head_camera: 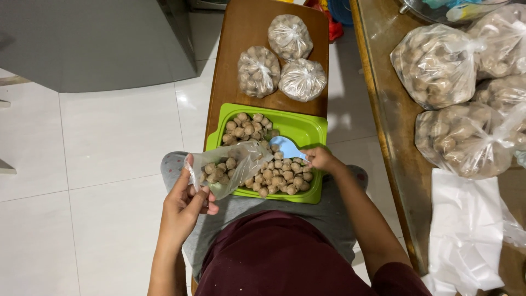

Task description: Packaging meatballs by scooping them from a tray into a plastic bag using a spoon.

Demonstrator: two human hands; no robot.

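My left hand (183, 205) grips the open end of a clear plastic bag (233, 167) partly filled with small brown balls. The bag lies tilted over the near left rim of a green tray (307, 129) that rests on my lap. The tray holds several more of the same brown balls (279, 175). My right hand (320, 159) holds a light blue scoop (286, 147) over the balls, just right of the bag's mouth.
Three tied bags of balls (287, 60) lie on a wooden bench (241, 33) beyond the tray. At the right, a wooden table (386, 109) carries larger filled bags (438, 63) and a stack of empty white bags (466, 230). White tiled floor lies to the left.
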